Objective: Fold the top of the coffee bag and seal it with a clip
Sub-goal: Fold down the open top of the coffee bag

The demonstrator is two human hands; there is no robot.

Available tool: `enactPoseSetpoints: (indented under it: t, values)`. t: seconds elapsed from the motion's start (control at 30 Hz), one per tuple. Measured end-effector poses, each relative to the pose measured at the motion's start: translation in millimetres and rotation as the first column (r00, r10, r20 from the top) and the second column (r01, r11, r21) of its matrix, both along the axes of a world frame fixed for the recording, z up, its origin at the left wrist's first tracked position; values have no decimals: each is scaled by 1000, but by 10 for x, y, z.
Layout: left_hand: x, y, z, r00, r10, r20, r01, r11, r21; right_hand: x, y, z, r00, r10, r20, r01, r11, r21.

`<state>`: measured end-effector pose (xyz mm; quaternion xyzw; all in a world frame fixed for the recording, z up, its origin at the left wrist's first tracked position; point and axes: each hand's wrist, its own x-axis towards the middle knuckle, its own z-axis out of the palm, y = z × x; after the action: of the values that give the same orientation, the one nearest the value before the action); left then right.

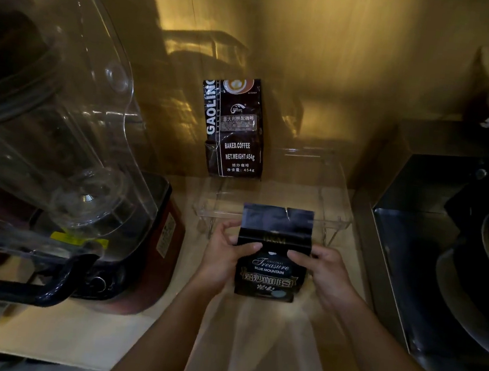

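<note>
A black coffee bag (270, 272) marked "Treasure Blue Mountain" stands upright on the pale counter, low in the middle of the view. Its flat top flap (277, 218) rises straight up and has a small tear near its upper edge. My left hand (225, 253) grips the bag's left side, thumb across the front. My right hand (323, 270) grips the right side, thumb likewise on the front. I see no clip in this dim view.
A second dark coffee bag (234, 129) marked "Baked Coffee" leans on the back wall. A clear acrylic rack (333, 220) stands just behind the held bag. A blender with a clear cover (61, 121) fills the left. A dark metal bin (444, 238) sits at the right.
</note>
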<state>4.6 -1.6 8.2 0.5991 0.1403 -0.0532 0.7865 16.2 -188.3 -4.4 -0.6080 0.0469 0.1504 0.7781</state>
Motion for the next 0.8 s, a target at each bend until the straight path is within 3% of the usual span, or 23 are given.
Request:
enactPoseSetpoints:
  t: [0.13,0.33,0.5,0.8]
  values:
    - [-23,62,-31,988,134,82,-138,990,41,8,-62,-29,996,-72,55,73,997,-12]
    - [-41,82,-8,978,53,200,-73,993,92,-14,-76,-45,979,-188,80,194,979,-67]
    - [-36,94,-8,982,63,180,-91,984,151,-22,-55,-13,957,-248,149,248,969,19]
    - [-43,100,32,988,36,153,-73,967,243,-26,-76,-83,957,-252,143,261,964,-48]
